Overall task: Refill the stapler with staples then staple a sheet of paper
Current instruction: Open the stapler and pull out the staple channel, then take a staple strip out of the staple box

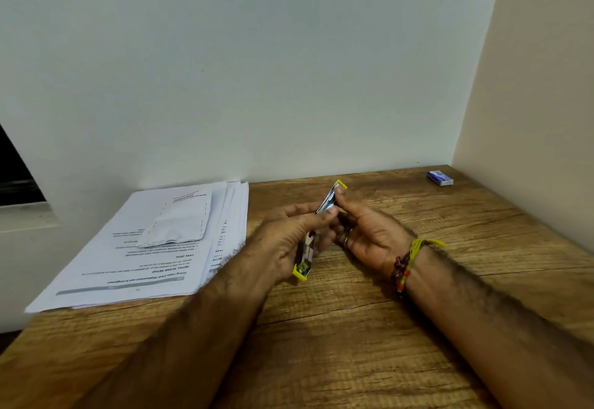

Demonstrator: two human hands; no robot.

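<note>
Both hands, left hand [289,241] and right hand [366,231], pinch the opened stapler [321,228] above table [353,328] centre | staple box [440,178] far-right corner, papers [154,247] left edge | risk: spring snaps shut, pinching fingers

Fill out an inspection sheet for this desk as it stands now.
Surface: wooden table, grain visible, set into a corner.
Job's things: stapler, metal with yellow ends, held open above the table; stack of printed sheets at the left edge, with a folded paper on top; small blue box at the far right corner, contents not visible.
Clutter: nothing seen.
Grips: left hand closed around the stapler's lower part; right hand pinching its upper part, thread bands on the wrist.
Cables: nothing seen.
Surroundings: pale walls behind and at right; dark window at far left.
</note>
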